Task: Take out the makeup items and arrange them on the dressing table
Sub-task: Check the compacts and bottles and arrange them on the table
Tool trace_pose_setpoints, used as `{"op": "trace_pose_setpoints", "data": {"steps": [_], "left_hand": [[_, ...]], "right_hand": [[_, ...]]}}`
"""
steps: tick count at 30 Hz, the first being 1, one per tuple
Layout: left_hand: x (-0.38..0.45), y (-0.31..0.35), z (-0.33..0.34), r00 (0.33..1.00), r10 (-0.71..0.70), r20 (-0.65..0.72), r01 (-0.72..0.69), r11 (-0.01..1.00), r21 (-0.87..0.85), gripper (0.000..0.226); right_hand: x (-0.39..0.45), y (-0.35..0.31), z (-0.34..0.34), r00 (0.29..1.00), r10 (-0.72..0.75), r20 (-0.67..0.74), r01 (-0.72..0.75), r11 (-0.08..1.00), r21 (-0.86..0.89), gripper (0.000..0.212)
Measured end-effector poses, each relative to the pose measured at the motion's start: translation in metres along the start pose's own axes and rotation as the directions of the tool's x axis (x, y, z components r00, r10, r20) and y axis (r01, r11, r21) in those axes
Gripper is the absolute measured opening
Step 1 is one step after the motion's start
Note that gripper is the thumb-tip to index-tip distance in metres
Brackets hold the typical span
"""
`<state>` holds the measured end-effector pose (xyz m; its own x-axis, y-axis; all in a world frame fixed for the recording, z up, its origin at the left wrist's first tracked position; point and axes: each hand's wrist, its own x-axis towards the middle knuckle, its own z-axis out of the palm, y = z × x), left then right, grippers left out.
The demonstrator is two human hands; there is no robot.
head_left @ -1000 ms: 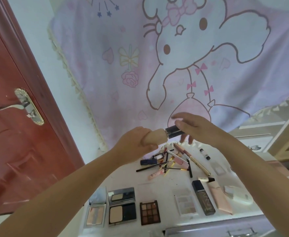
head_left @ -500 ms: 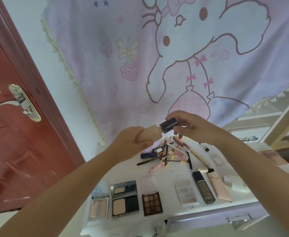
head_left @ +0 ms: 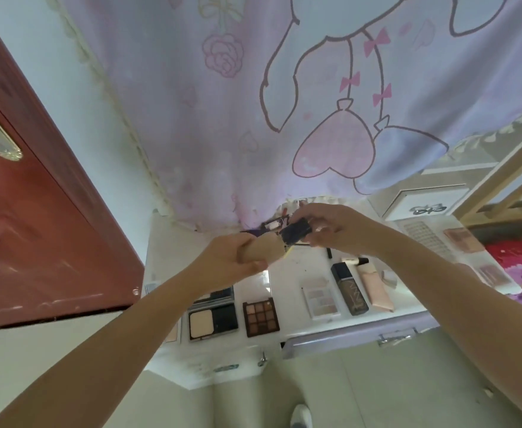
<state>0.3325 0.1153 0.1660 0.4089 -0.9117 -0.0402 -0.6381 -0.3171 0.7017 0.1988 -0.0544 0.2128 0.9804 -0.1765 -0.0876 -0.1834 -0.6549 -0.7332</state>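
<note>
Our left hand (head_left: 231,261) grips the beige tube (head_left: 265,250) steady over the bench (head_left: 296,264) while our right hand (head_left: 330,227) pinches its dark cap (head_left: 295,232).

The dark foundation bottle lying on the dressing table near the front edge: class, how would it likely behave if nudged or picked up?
The dark foundation bottle lies flat on the dressing table and looks square-sided, so it would probably slide rather than roll. It looks rigid, probably glass or hard plastic, so likely heavy for its size and breakable. Its glossy sides may be slippery.
</note>
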Motion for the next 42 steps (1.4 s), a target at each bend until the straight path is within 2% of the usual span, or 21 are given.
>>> {"op": "trace_pose_setpoints", "data": {"steps": [2,4,6,8,10,11,13,16,20,21,24,27,32,35,38,40,42], "left_hand": [[-0.002,-0.006,0.016,0.995,-0.028,0.094,0.029,0.999,-0.014,0.035],[-0.003,-0.009,0.034,0.981,-0.078,0.176,0.089,0.994,-0.06,0.028],[-0.001,-0.015,0.051,0.964,-0.141,0.225,0.175,0.975,-0.137,0.023],[0.006,-0.022,0.068,0.955,-0.193,0.227,0.245,0.942,-0.231,0.02],[0.015,-0.026,0.086,0.94,-0.282,0.191,0.328,0.9,-0.288,0.023],[0.021,-0.028,0.097,0.927,-0.338,0.164,0.372,0.886,-0.277,0.027],[0.031,-0.032,0.119,0.888,-0.446,0.113,0.459,0.848,-0.265,0.033],[0.045,-0.035,0.152,0.801,-0.593,0.082,0.582,0.737,-0.343,0.017],[0.054,-0.041,0.182,0.729,-0.685,0.008,0.626,0.661,-0.413,0.017],[0.055,-0.041,0.186,0.72,-0.694,0.007,0.632,0.652,-0.419,0.014],[0.054,-0.042,0.198,0.718,-0.696,0.009,0.635,0.65,-0.418,0.035],[0.054,-0.044,0.201,0.722,-0.692,0.02,0.641,0.657,-0.397,0.043],[0.056,-0.047,0.2,0.735,-0.675,0.062,0.641,0.663,-0.386,0.045],[0.051,-0.046,0.201,0.771,-0.636,0.024,0.6,0.714,-0.361,0.053],[0.035,-0.042,0.203,0.763,-0.646,0.017,0.599,0.697,-0.394,0.07],[0.023,-0.036,0.199,0.784,-0.62,0.007,0.591,0.743,-0.314,0.078],[0.016,-0.027,0.184,0.831,-0.553,-0.067,0.53,0.821,-0.211,0.08]], "right_hand": [[0.001,0.013,0.01,0.998,0.033,0.051,-0.029,0.996,-0.083,0.036],[0.002,0.024,0.016,0.99,0.072,0.122,-0.065,0.996,-0.063,0.036],[0.005,0.034,0.018,0.984,0.046,0.172,-0.043,0.999,-0.021,0.046],[0.011,0.052,0.017,0.981,0.032,0.191,-0.045,0.997,0.063,0.054],[0.018,0.079,0.016,0.985,0.068,0.16,-0.089,0.987,0.134,0.052],[0.02,0.094,0.016,0.987,0.089,0.134,-0.104,0.989,0.103,0.047],[0.021,0.132,0.02,0.981,0.124,0.148,-0.111,0.99,-0.092,0.039],[0.019,0.185,0.037,0.925,0.143,0.353,0.018,0.91,-0.415,0.044],[0.014,0.223,0.058,0.903,0.03,0.428,0.224,0.819,-0.529,0.053],[0.012,0.228,0.062,0.897,0.016,0.441,0.247,0.81,-0.532,0.056],[0.005,0.237,0.07,0.865,0.089,0.494,0.255,0.769,-0.586,0.07],[-0.001,0.24,0.076,0.844,0.113,0.525,0.29,0.727,-0.623,0.079],[-0.009,0.247,0.087,0.882,0.024,0.47,0.321,0.699,-0.639,0.072],[-0.009,0.252,0.091,0.9,-0.023,0.434,0.312,0.73,-0.608,0.069],[-0.012,0.25,0.088,0.911,0.009,0.413,0.239,0.804,-0.545,0.075],[-0.013,0.244,0.078,0.922,0.054,0.384,0.142,0.874,-0.464,0.076],[-0.013,0.231,0.059,0.935,0.081,0.345,0.039,0.944,-0.328,0.069]]}}
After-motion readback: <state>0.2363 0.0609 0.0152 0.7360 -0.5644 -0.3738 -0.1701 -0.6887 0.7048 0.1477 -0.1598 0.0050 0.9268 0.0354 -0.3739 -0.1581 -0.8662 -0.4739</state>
